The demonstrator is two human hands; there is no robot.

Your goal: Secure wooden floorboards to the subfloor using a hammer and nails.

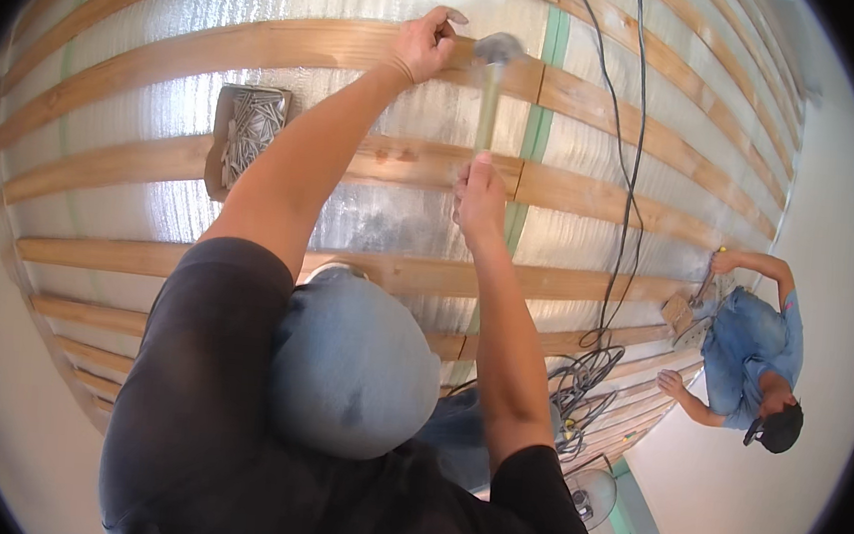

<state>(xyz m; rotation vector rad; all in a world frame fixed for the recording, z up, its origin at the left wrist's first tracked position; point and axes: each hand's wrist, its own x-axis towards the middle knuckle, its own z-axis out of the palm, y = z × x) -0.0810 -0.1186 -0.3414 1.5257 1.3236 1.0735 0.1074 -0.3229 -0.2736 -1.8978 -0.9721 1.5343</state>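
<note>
My right hand (480,199) grips the lower end of a hammer (487,111) with a pale yellowish handle. The hammer's blurred grey head (498,48) is over a wooden batten (349,46), left of a green strip; any nail under it is hidden. My left hand (428,44) is at the same batten, just left of the hammer head. Its index finger and thumb are apart, with nothing visible between them; the other fingers are partly hidden. A cardboard box (222,140) holding many loose nails (254,125) lies across the battens, left of my left forearm.
Parallel battens cross silvery foil sheeting (257,3). Black cables (623,172) run down the right, ending in a tangled coil (589,380) beside my right elbow. At far right another person (762,344) crouches, one hand on a tool. My bent knee (354,362) is below my arms.
</note>
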